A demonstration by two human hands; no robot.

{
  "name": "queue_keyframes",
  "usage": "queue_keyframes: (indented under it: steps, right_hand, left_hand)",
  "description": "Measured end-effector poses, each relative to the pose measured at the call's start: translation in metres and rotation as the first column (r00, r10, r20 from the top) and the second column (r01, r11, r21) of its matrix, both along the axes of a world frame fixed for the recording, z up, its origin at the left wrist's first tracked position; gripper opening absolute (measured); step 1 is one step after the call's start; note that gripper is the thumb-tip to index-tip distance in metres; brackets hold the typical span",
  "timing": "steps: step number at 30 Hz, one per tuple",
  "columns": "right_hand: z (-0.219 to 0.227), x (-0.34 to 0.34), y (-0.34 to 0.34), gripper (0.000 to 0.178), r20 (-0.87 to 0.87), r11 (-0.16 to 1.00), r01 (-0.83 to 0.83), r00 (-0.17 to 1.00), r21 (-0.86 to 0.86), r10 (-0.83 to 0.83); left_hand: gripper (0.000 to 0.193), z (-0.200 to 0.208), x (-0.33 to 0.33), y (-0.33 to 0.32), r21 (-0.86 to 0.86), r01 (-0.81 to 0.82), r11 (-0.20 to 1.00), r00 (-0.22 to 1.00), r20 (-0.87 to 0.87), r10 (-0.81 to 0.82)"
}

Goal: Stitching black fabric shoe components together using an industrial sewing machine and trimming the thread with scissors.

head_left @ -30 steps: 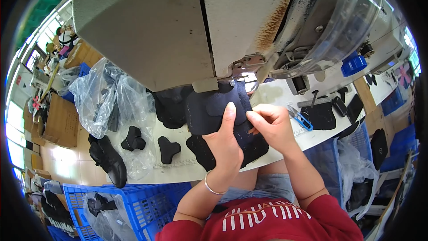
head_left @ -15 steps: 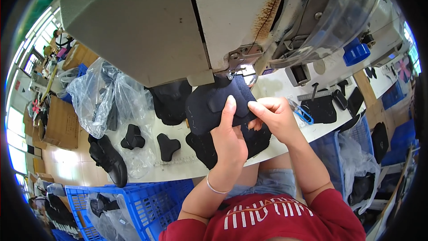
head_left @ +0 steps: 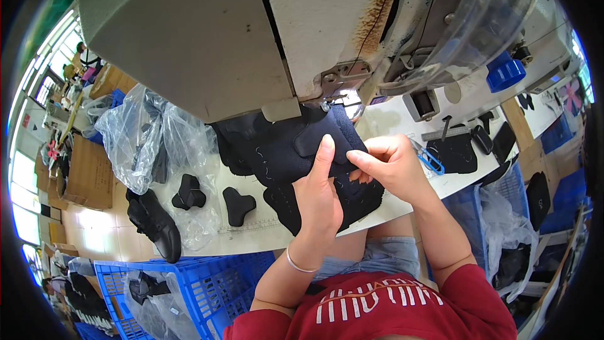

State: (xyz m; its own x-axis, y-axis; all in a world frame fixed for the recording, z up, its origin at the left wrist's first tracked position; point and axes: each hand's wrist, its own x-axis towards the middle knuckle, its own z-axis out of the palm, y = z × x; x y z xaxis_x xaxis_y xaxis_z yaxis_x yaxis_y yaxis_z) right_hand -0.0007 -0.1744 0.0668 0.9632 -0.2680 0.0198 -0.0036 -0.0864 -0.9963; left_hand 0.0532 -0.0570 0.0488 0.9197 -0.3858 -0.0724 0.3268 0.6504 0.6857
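A dark navy fabric piece point(head_left: 277, 157) with a raised padded patch lies under the needle area of a sewing machine point(head_left: 189, 44). My left hand point(head_left: 319, 204) grips its near edge, thumb on top and the other fingers hidden below. At the piece's right edge, my right hand point(head_left: 395, 167) is closed in a pinch, thumb against the cloth. Beneath, more black fabric pieces point(head_left: 284, 206) rest on the white table point(head_left: 251, 233). To the left are two black three-lobed pads point(head_left: 239, 206), one on clear plastic.
A black shoe point(head_left: 153, 226) and clear plastic bags point(head_left: 135, 141) are at the left. Blue-handled scissors point(head_left: 433, 162), a metal ruler point(head_left: 445, 133) and black pieces lie right. A blue crate point(head_left: 195, 283) stands below the table's left front, another blue bin point(head_left: 465, 214) at right.
The fabric piece's near-left part has spread left and lies lower over the pieces below. Both hands keep nearly the same place, the right a little farther right.
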Motion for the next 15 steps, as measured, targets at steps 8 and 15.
queue_keyframes:
  steps: [8, 15]
  right_hand:
    - [-0.004, 0.001, -0.004, 0.023, 0.031, 0.999, -0.004, 1.000, 0.053, 0.002]
    - [0.003, 0.000, 0.000, 0.021, 0.046, 0.998, 0.024, 0.999, 0.050, -0.027]
  left_hand:
    - [0.018, -0.011, -0.010, 0.007, 0.047, 0.046, 0.998, 0.999, -0.018, -0.045]
    - [0.020, -0.011, -0.010, 0.010, 0.140, -0.014, 0.990, 0.999, 0.046, 0.008]
